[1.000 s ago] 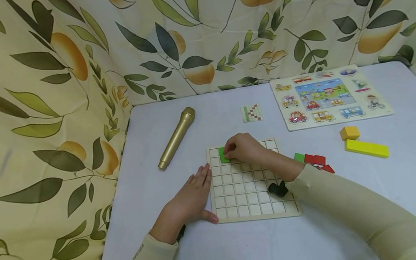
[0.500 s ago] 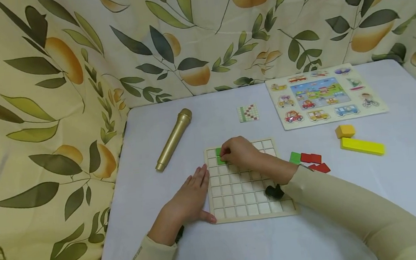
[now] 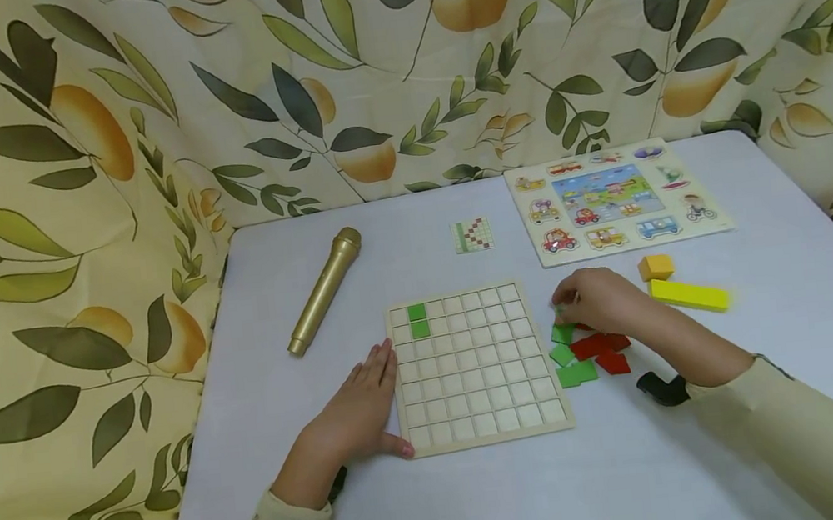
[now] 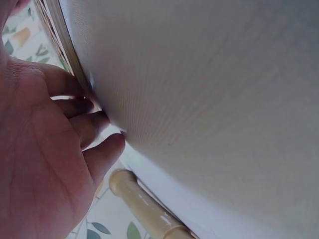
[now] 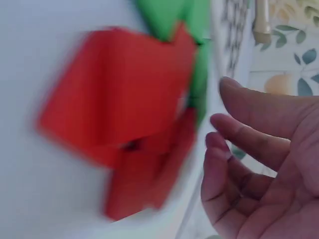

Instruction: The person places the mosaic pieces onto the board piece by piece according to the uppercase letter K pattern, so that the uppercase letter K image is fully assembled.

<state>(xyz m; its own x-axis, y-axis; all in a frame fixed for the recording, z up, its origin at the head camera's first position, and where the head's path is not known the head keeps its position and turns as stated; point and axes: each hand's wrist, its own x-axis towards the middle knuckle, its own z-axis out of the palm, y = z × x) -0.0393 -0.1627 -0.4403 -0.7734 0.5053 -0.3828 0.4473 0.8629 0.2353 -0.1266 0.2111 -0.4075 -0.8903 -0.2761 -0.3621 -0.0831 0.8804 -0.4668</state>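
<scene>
A pale wooden grid board (image 3: 482, 362) lies on the table with two green square tiles (image 3: 419, 329) in its upper left part, one above the other. My left hand (image 3: 351, 408) rests along the board's left edge, fingers extended and thumb at the lower left corner. To the board's right, my right hand (image 3: 604, 300) hovers over a loose pile of green tiles (image 3: 563, 334) and red tiles (image 3: 592, 348), hiding part of it. In the right wrist view, the thumb and bent fingers (image 5: 244, 139) stand apart with no tile visible between them; the red tiles (image 5: 134, 84) are blurred beside them.
A gold microphone (image 3: 324, 292) lies left of the board. Behind it are a small pattern card (image 3: 472, 235) and a wooden picture puzzle (image 3: 538, 236). An orange block (image 3: 656, 267) and a yellow bar (image 3: 689, 295) lie at the right. Patterned cloth (image 3: 368, 72) hangs behind the table.
My right hand has left the green tile on the board and moved right to the loose pile. My left hand stays at the board's edge. The head view has shifted slightly.
</scene>
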